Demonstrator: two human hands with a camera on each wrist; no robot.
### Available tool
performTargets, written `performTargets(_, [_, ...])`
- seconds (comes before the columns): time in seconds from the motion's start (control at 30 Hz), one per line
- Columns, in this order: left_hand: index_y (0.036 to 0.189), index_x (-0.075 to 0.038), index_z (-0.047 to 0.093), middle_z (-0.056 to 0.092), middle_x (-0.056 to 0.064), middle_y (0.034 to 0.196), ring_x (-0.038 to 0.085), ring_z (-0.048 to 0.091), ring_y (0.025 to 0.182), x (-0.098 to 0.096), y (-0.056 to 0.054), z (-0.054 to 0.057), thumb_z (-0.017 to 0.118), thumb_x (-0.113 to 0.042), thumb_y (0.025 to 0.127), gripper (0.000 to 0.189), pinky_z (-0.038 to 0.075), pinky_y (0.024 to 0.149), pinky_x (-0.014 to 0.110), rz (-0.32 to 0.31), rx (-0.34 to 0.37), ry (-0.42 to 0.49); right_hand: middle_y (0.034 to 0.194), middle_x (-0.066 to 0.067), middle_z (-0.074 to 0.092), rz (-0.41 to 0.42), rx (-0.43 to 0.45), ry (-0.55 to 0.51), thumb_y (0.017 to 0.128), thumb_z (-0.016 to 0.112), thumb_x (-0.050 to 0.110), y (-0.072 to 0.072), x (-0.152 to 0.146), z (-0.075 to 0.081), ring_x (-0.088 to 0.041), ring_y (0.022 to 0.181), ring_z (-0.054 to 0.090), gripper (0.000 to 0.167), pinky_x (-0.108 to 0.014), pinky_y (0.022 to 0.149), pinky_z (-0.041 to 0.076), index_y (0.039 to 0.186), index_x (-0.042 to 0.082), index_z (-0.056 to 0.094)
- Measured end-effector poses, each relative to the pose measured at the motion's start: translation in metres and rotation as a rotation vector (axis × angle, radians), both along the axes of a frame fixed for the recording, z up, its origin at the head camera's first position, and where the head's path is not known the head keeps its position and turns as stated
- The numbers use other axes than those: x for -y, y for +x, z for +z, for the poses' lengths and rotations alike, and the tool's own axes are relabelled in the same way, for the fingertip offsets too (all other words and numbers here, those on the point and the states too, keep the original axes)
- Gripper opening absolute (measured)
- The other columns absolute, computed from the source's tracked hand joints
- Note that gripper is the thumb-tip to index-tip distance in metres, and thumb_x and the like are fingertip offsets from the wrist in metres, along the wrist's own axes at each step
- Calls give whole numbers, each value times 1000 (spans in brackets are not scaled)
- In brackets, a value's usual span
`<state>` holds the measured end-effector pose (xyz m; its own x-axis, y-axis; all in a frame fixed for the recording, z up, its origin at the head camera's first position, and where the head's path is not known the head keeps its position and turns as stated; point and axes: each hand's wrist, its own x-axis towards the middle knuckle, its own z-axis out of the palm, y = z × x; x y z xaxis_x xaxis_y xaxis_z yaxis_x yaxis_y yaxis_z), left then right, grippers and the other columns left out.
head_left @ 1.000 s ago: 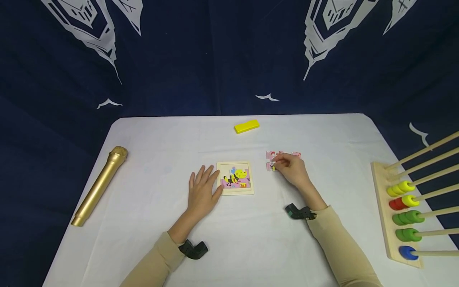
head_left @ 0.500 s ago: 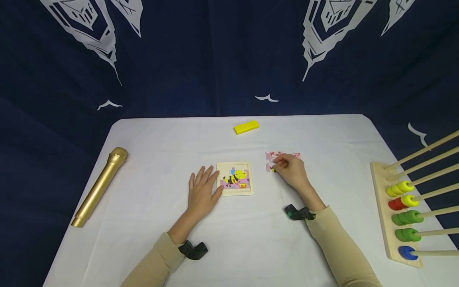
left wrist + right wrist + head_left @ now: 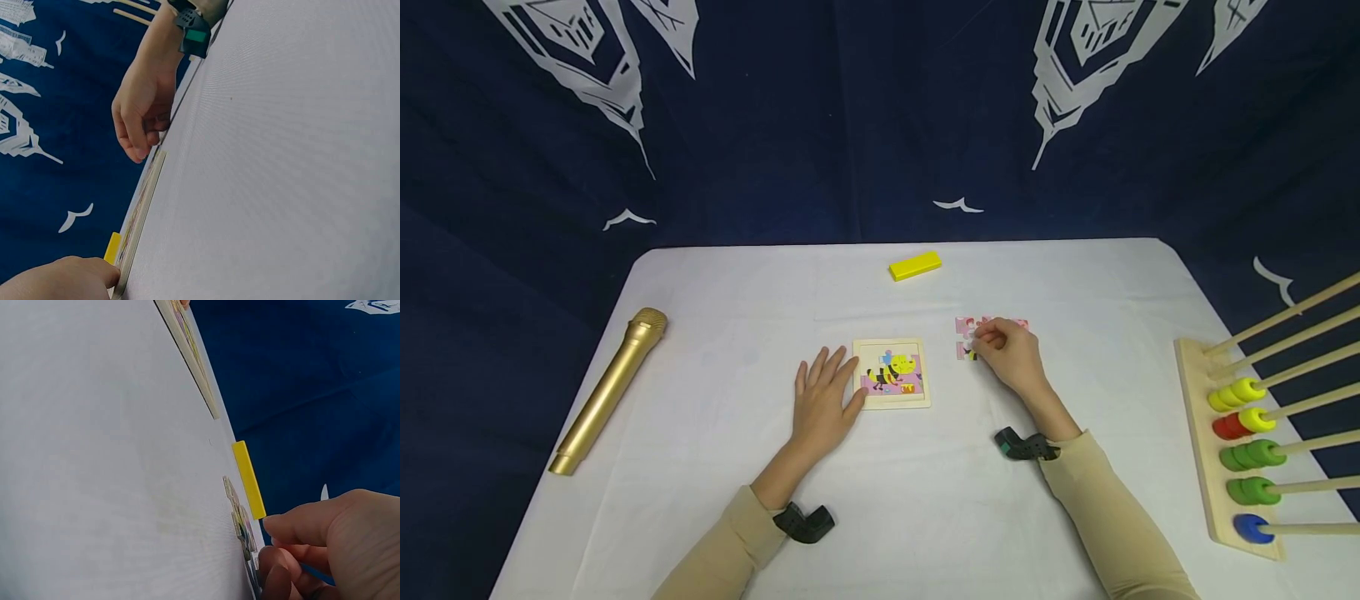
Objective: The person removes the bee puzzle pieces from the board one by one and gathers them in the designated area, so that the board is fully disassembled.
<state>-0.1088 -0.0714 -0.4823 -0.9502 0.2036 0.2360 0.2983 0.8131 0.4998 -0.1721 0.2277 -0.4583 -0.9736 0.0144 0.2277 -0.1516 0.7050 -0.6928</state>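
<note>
Bee jigsaw point(image 3: 897, 373) touches the spread left hand point(image 3: 823, 406), inward from the far edge of the table point(image 3: 737, 292); bent-fingered right hand point(image 3: 1011, 354), grip unclear, partly covers pink pieces point(image 3: 964, 326).

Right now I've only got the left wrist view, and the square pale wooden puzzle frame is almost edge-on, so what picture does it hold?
Observer: From the head view, a yellow-and-black cartoon bee shows inside the square pale wooden puzzle frame.

Operator: Okay, and what's by the fingers of the right hand?

Observer: Flat pink printed puzzle pieces, partly hidden by that hand. I can't tell whether it holds one.

Operator: Anything on the other side, past the left hand?

Observer: Yes, a long gold microphone lies off to its left, not touching it.
</note>
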Motion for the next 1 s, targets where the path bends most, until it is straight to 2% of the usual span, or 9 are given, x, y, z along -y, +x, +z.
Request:
performTargets(0.17, [135, -6, 57, 43, 17, 151, 39, 26, 146, 1, -1, 0, 63, -28, 92, 49, 10, 116, 62, -1, -1, 2, 88, -16, 67, -23, -46, -38, 84, 71, 3, 1, 4, 5, -18, 71, 57, 15, -20, 68, 40, 98, -2, 70])
performTargets(0.3, [135, -5, 57, 43, 18, 151, 39, 26, 146, 1, -1, 0, 64, -28, 92, 49, 10, 116, 62, 2, 3, 3, 96, -16, 66, -4, -34, -111, 85, 70, 4, 4, 17, 16, -22, 79, 60, 21, -20, 66, 43, 106, -1, 68])
performTargets(0.43, [135, -6, 57, 44, 18, 150, 39, 27, 146, 0, 0, 0, 64, -28, 92, 49, 10, 116, 62, 3, 2, 6, 107, -16, 63, 54, 22, -161, 86, 71, 8, 9, 35, 26, -26, 89, 61, 32, -19, 65, 46, 116, 1, 64])
performTargets(0.6, [135, -6, 57, 44, 18, 150, 39, 27, 146, -2, 1, 0, 64, -28, 92, 49, 11, 116, 62, 5, -1, 13, 115, -17, 61, 162, 53, -144, 85, 74, 10, 12, 60, 32, -28, 97, 59, 42, -31, 75, 48, 124, 3, 61])
performTargets(0.73, [136, -6, 56, 44, 17, 151, 38, 26, 146, -2, 1, 0, 63, -28, 92, 49, 10, 116, 61, 2, 15, 8, 116, -18, 61, 247, 44, -139, 84, 75, 10, 14, 78, 30, -28, 96, 58, 43, -35, 75, 49, 125, 6, 61])
performTargets(1.0, [136, -7, 56, 44, 17, 150, 38, 28, 146, 1, 0, 0, 62, -30, 93, 49, 13, 116, 61, 2, 1, -8, 111, -17, 63, 326, 19, -104, 82, 78, 10, 15, 100, 17, -25, 89, 56, 45, -28, 68, 48, 123, 4, 62])
